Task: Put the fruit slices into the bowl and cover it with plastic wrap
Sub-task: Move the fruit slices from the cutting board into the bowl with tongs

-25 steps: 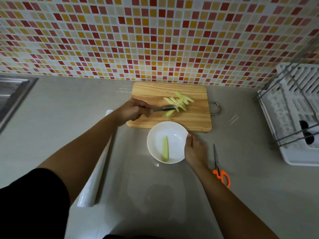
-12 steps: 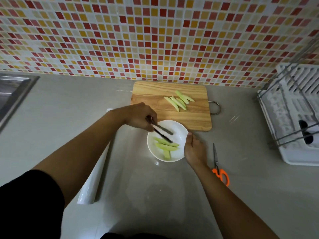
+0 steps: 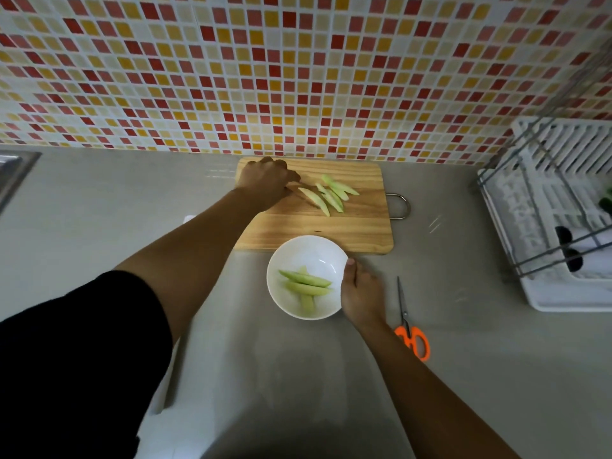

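A white bowl [image 3: 318, 253] stands on the counter just in front of a wooden cutting board [image 3: 361, 226]. Three pale green fruit slices [image 3: 306, 281] lie inside the bowl. Several more slices [image 3: 331, 197] lie on the board. My left hand [image 3: 265, 182] is over the board's far left part, closed around tongs that are mostly hidden under it; their tip reaches the nearest slice. My right hand [image 3: 359, 291] grips the bowl's right rim. The plastic wrap roll [image 3: 159, 399] lies at the left, mostly hidden under my left arm.
Orange-handled scissors [image 3: 409, 329] lie on the counter right of the bowl. A white dish rack [image 3: 563, 226] fills the right side. A steel sink edge [image 3: 16, 167] shows at far left. A mosaic tile wall rises behind the board.
My left hand carried slices with the tongs from the board into the bowl, then moved back to the board. The bowl went from one slice to three. The right hand stayed on the rim.
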Demonstrator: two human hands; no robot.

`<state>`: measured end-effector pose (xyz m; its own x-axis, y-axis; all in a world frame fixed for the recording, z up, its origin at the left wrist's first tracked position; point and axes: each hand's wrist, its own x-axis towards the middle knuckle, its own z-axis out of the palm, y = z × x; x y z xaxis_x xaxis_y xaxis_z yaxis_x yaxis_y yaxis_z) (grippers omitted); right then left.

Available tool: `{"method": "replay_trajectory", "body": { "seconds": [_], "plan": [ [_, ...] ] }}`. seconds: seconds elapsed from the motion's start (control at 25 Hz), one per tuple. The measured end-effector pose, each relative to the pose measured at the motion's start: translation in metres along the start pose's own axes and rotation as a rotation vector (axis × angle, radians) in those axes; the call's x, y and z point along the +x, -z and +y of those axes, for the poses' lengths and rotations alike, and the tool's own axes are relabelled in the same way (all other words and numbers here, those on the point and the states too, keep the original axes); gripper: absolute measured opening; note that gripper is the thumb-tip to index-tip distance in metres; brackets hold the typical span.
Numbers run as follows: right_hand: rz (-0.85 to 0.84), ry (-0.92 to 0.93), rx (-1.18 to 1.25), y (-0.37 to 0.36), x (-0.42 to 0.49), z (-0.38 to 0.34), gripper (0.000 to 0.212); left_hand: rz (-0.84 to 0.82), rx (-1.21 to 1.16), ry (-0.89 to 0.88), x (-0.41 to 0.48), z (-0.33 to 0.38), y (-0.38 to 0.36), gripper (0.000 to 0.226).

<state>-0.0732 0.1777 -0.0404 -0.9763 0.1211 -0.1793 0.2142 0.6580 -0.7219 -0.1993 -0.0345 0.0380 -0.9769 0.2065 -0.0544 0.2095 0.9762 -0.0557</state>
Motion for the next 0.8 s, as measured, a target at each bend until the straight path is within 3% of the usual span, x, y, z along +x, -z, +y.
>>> {"method": "replay_trajectory", "body": {
  "seconds": [0.32, 0.8],
  "plan": [
    [0.013, 0.043, -0.064, 0.002, -0.001, -0.001, 0.047, 0.037, 0.133, -0.185, 0.026, -0.002, 0.013, 0.043],
    [0.030, 0.087, -0.056, -0.001, 0.001, -0.001, 0.043, -0.236, 0.214, -0.182, 0.035, -0.002, 0.036, 0.043]
  ]
}}
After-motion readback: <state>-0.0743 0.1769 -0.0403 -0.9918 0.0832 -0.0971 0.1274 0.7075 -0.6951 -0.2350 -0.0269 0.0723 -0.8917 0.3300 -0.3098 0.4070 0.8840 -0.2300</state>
